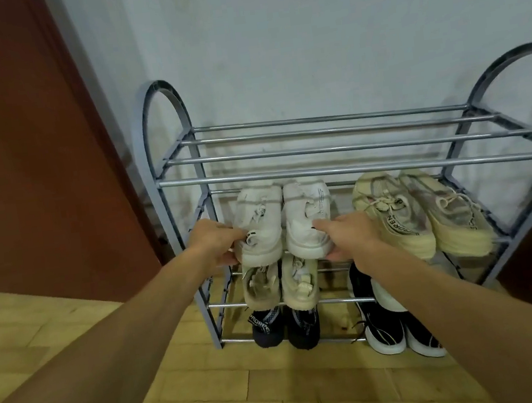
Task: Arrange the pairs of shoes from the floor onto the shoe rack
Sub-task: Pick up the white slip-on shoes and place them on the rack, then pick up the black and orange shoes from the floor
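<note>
A yellowish wood-block floor [214, 392] meets a pale, scuffed plaster wall [306, 45], beside a reddish-brown wooden door [17, 148]. Against the wall stands a grey metal shoe rack [321, 171] with arched ends and four tiers of shiny round tubes. It holds five pairs. On the second tier, the left hand [216, 241] and right hand [349, 234] each grip a heel of the white fabric sneakers [305, 216]. Cream knit sneakers [427, 215] sit alongside. Below are beige laced sneakers [298, 281], black knit sneakers [302, 327] and black white-soled sneakers [383, 324].

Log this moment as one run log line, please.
place: shoe rack, second tier | left grip: holds left white sneaker | right grip: holds right white sneaker | beside: cream pair, same tier
</note>
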Available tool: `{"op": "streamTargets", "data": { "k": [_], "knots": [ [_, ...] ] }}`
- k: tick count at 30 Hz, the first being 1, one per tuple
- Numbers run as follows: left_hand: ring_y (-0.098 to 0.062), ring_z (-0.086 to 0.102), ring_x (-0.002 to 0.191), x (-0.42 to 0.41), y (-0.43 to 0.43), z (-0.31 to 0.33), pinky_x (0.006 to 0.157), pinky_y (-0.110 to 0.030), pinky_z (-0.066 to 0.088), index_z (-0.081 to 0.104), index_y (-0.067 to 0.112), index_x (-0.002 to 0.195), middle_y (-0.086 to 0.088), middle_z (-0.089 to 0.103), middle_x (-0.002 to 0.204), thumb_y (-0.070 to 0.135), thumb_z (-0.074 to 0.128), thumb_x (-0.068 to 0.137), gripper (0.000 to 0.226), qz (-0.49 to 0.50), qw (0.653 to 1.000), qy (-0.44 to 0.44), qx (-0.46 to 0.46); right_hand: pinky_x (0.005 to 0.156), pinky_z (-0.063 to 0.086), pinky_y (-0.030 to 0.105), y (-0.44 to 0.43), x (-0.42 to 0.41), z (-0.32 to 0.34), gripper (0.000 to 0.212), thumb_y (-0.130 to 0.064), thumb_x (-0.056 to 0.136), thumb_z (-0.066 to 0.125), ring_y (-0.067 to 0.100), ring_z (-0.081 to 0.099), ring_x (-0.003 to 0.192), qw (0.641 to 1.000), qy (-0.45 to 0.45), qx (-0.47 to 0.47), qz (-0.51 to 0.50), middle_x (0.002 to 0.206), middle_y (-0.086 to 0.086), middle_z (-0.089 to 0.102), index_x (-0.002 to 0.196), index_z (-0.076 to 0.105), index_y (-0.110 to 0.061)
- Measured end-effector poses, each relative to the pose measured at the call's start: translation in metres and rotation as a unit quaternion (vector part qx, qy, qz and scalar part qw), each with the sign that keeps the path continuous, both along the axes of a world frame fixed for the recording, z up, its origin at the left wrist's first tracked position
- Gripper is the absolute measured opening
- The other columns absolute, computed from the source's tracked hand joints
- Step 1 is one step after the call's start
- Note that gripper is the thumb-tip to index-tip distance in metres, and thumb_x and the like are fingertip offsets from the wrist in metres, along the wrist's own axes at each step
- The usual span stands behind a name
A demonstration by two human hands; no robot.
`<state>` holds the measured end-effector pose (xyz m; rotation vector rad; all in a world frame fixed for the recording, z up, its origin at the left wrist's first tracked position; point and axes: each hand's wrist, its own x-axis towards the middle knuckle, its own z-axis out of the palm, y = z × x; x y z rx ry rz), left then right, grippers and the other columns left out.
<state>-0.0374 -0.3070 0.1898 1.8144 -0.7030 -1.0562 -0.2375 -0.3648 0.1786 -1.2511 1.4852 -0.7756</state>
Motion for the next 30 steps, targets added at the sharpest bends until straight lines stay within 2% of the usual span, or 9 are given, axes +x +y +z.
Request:
{"op": "streamTargets", "data": {
  "k": [4,7,12,17,21,24,26,28,30],
  "knots": [
    [-0.016,0.063,0.066,0.003,0.005,-0.014,0.044,-0.02,0.055,0.065,-0.004,0.102,-0.008,0.065,0.08,0.013,0.066,0.088,0.022,-0.005,1.0,-0.007,-0.013,0.061,0.061,0.032,-0.001,-0.001,-0.008,0.029,-0.032,0.086,0.068,0.026,0.072,0.08,0.999,0.033,-0.007,0.028,0.095,0.012,0.072,0.095,0.07,-0.004],
    [-0.02,0.067,0.074,0.002,0.018,-0.014,0.057,-0.025,0.054,0.067,0.002,0.109,-0.01,0.07,0.09,0.022,0.065,0.089,0.029,-0.022,1.0,-0.006,-0.019,0.074,0.06,0.038,0.01,-0.006,-0.005,0.024,-0.035,0.09,0.063,0.025,0.066,0.093,0.997,0.048,0.026,0.053,0.099,0.008,0.066,0.09,0.065,-0.01],
    [-0.018,0.064,0.081,-0.006,0.057,0.003,0.083,-0.038,0.054,0.064,0.012,0.109,0.0,0.065,0.093,0.028,0.061,0.091,0.024,-0.05,0.998,-0.026,-0.039,0.082,0.059,0.044,0.036,-0.019,0.015,0.036,-0.028,0.09,0.062,0.025,0.061,0.097,0.995,0.083,0.024,0.054,0.106,0.01,0.062,0.116,0.062,-0.002],
    [-0.024,0.065,0.097,-0.009,0.119,0.012,0.087,-0.037,0.053,0.065,0.01,0.107,-0.009,0.066,0.104,0.027,0.059,0.092,0.023,-0.072,0.996,-0.046,-0.014,0.083,0.057,0.037,0.096,-0.016,0.042,0.036,-0.016,0.09,0.063,0.025,0.059,0.099,0.975,0.164,0.005,0.148,0.11,0.012,0.059,0.124,0.058,-0.003],
    [-0.021,0.062,0.088,-0.012,0.177,0.011,0.074,-0.028,0.053,0.068,0.01,0.099,-0.009,0.066,0.102,0.023,0.058,0.093,0.017,-0.076,0.996,-0.031,-0.02,0.094,0.046,0.031,0.154,0.001,0.047,0.033,-0.014,0.088,0.064,0.026,0.06,0.113,0.908,0.302,-0.096,0.274,0.12,0.013,0.065,0.119,0.065,-0.002],
    [-0.021,0.062,0.089,-0.014,0.225,-0.002,0.083,-0.034,0.052,0.063,0.019,0.084,-0.005,0.064,0.095,0.022,0.058,0.093,0.011,-0.07,0.997,-0.008,-0.012,0.093,0.047,0.029,0.193,0.015,0.032,0.035,-0.017,0.085,0.068,0.025,0.06,0.112,0.864,0.348,-0.112,0.347,0.119,0.01,0.066,0.118,0.067,-0.006],
    [-0.021,0.063,0.09,-0.011,0.258,-0.021,0.088,-0.036,0.05,0.064,0.019,0.087,-0.003,0.064,0.097,0.025,0.058,0.093,0.01,-0.068,0.998,-0.003,0.007,0.095,0.047,0.028,0.219,0.027,0.018,0.036,-0.016,0.087,0.065,0.027,0.058,0.116,0.839,0.366,-0.104,0.389,0.126,0.009,0.064,0.12,0.066,-0.003],
    [-0.021,0.064,0.091,-0.007,0.289,-0.046,0.088,-0.035,0.05,0.066,0.015,0.099,-0.005,0.064,0.104,0.026,0.057,0.093,0.015,-0.054,0.998,-0.001,0.031,0.101,0.047,0.037,0.244,0.038,0.003,0.035,-0.015,0.089,0.061,0.03,0.058,0.118,0.813,0.383,-0.09,0.43,0.129,0.015,0.062,0.119,0.064,0.002],
    [-0.021,0.064,0.096,-0.004,0.317,-0.071,0.089,-0.034,0.049,0.063,0.014,0.109,-0.006,0.064,0.112,0.028,0.056,0.093,0.023,-0.043,0.997,0.003,0.058,0.098,0.048,0.033,0.269,0.048,-0.013,0.036,-0.017,0.089,0.064,0.027,0.059,0.116,0.799,0.386,-0.083,0.453,0.126,0.012,0.063,0.12,0.065,-0.001]
  ]
}}
